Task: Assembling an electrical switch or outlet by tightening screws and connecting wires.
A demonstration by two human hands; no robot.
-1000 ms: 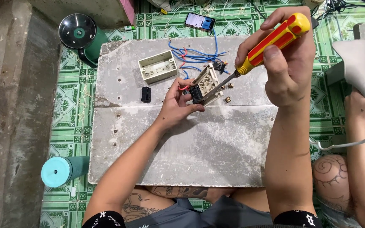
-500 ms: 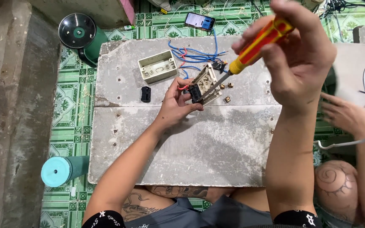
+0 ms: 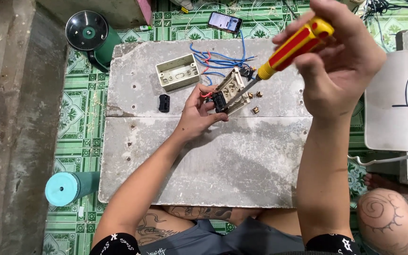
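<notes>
Left hand is gripping the switch module above the concrete slab; right hand is clasping the screwdriver, tip at its terminals. Wiring looks unfinished: loose screws and the back box are lying aside.

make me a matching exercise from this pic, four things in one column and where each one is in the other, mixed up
Things:
1. screwdriver
2. switch plate
3. empty wall box
4. phone

Places:
A. lying on the green tiled floor beyond the slab
B. in the right hand, tip down at the plate
C. open side up on the grey slab, left of the blue wires
D. in the fingers of the left hand, above the slab

Pairs: 1-B, 2-D, 3-C, 4-A
</notes>
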